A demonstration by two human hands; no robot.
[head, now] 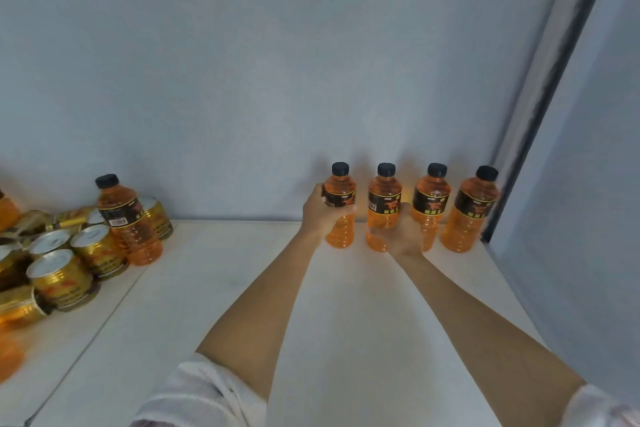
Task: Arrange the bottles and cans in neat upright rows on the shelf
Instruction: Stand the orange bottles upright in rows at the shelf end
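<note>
Several orange drink bottles with black caps and black labels stand upright in a row along the back wall of the white shelf (214,288), at the right. My left hand (320,213) is wrapped around the leftmost bottle (341,229) of that row. My right hand (403,236) grips the second bottle (382,204) low on its body. Two further bottles stand to the right, the third bottle (433,198) and the end bottle (469,215) by the side wall. At the far left another orange bottle (128,218) stands among several gold cans (62,274), some upright, some lying.
The blue back wall (242,80) rises right behind the row. A blue side panel (588,218) with a dark metal post closes the shelf on the right. A seam in the shelf board runs diagonally at the left, next to the cans.
</note>
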